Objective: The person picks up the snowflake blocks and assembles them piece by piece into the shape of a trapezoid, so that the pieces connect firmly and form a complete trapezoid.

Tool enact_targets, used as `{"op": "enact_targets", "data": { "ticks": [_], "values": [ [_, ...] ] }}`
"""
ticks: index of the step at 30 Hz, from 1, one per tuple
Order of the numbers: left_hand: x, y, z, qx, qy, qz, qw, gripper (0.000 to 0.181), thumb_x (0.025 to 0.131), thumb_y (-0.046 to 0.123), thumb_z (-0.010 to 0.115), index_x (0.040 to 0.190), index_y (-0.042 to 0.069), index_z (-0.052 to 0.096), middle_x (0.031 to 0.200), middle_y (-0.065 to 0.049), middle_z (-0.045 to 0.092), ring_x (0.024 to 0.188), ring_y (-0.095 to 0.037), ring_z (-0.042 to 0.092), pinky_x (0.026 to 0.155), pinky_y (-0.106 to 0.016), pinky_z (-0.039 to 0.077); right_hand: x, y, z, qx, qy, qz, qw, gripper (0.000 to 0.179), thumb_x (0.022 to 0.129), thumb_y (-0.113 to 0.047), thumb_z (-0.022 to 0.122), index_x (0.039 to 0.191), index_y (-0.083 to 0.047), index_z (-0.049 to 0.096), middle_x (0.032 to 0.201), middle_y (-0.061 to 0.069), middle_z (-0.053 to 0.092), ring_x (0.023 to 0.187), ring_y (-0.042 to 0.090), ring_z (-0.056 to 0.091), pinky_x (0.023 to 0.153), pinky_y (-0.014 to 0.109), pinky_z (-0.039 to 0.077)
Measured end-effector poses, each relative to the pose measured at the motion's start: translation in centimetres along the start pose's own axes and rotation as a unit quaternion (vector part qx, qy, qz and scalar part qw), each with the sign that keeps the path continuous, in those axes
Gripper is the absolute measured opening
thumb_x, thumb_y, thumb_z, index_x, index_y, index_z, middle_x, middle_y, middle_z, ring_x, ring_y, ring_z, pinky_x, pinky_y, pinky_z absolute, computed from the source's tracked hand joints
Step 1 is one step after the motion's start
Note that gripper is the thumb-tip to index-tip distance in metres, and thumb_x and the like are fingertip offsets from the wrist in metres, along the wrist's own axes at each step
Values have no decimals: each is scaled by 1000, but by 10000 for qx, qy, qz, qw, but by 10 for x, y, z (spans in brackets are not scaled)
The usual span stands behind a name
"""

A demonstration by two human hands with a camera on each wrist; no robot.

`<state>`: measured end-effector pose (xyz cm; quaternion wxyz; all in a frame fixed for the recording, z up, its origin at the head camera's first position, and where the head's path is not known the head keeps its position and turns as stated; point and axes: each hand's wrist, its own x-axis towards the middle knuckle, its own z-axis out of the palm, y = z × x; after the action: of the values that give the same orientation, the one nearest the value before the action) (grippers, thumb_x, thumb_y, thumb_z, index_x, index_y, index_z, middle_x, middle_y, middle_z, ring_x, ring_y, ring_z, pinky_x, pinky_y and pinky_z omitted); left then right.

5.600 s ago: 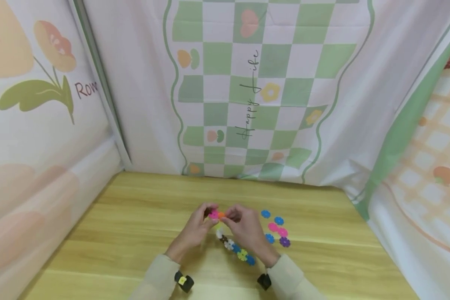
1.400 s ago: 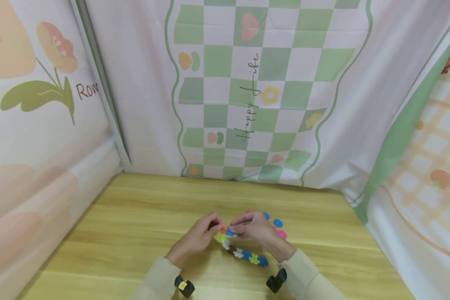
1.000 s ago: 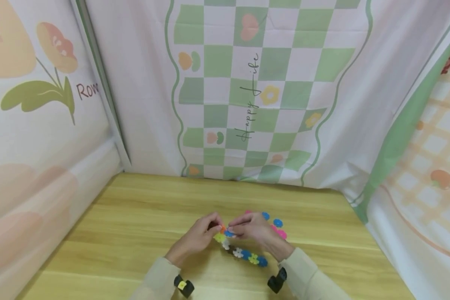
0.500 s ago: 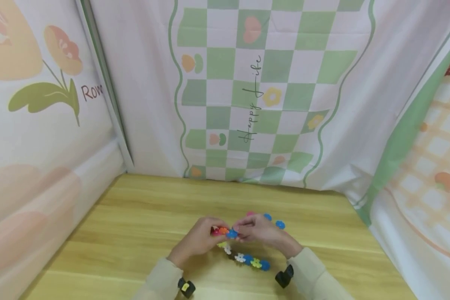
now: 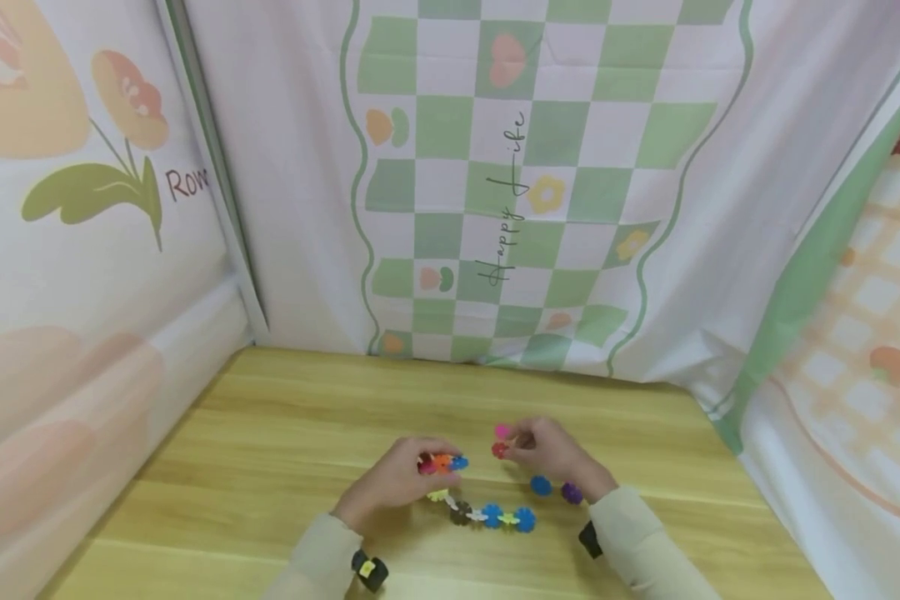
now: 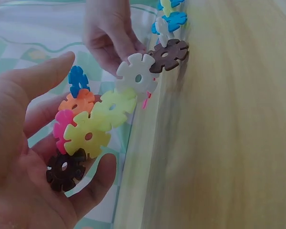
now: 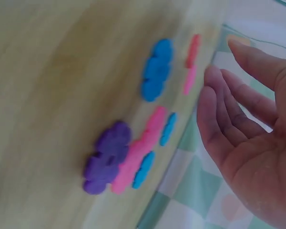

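Observation:
A chain of interlocking snowflake discs runs from my left hand (image 5: pixel 390 479) down to the table, where a blue disc (image 5: pixel 525 520) forms its far end. My left hand holds the near part in curled fingers: a dark brown disc (image 6: pixel 65 171), a yellow disc (image 6: pixel 88 136), a pink one, an orange disc (image 6: pixel 76 102) and a blue end disc (image 6: pixel 78 82). My right hand (image 5: pixel 558 454) is at a loose red disc (image 5: pixel 499 451) beside a pink disc (image 5: pixel 502 431). In the right wrist view its fingers are loosely bent, with nothing visible between them.
Right of the chain, a loose blue disc (image 5: pixel 541 485) and a purple disc (image 5: pixel 572 492) lie on the wooden table (image 5: pixel 285 433). The right wrist view shows more pink discs (image 7: pixel 138 155) and blue discs (image 7: pixel 168 129). A patterned curtain (image 5: pixel 480 208) stands behind.
A blue disc has joined the orange one at the chain's end. My right hand has let go of it and moved right to the red disc. My left hand keeps holding the chain.

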<state>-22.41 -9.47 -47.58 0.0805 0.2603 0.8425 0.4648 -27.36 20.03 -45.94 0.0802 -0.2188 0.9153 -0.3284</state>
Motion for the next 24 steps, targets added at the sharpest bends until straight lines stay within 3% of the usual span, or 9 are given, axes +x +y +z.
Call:
{"op": "enact_targets", "data": {
  "ticks": [4, 8, 11, 16, 24],
  "values": [
    [0, -2, -1, 28, 15, -19, 10000, 45, 99, 37, 75, 137, 14, 70, 137, -8, 70, 87, -8, 61, 74, -24, 56, 6, 5, 9, -276, 30, -252, 9993, 27, 95, -15, 78, 118, 0, 74, 93, 5, 77, 79, 10, 69, 70, 24, 60],
    [1, -2, -1, 43, -18, 5, 10000, 45, 99, 39, 73, 136, 13, 70, 134, -6, 71, 86, -7, 60, 74, -23, 54, 10, 6, 17, -360, -3, -324, 9988, 8, 95, -12, 77, 99, -5, 75, 87, 2, 75, 74, 9, 66, 66, 23, 57],
    [1, -1, 0, -9, -30, 21, 10000, 42, 99, 37, 74, 134, 13, 72, 131, -4, 73, 89, -8, 60, 77, -23, 54, 11, 3, 20, -300, 21, -90, 9995, 8, 93, -11, 79, 93, -8, 71, 85, 0, 73, 76, 10, 65, 67, 25, 56],
    [0, -1, -1, -200, -40, 84, 9998, 37, 100, 33, 74, 131, 13, 73, 132, -2, 72, 105, -11, 65, 86, -23, 57, 8, -7, 20, 315, 183, 113, 9993, 12, 95, -10, 79, 102, -6, 70, 92, 1, 75, 85, 11, 69, 75, 26, 60],
    [0, -1, -3, -421, -93, 136, 9990, 38, 103, 36, 70, 133, 13, 73, 135, -2, 72, 118, -17, 67, 89, -25, 59, -8, -31, 26, 1356, 417, -681, 9875, 10, 98, -15, 75, 106, -11, 72, 99, 5, 78, 90, 24, 77, 79, 28, 64]
  ]
}}
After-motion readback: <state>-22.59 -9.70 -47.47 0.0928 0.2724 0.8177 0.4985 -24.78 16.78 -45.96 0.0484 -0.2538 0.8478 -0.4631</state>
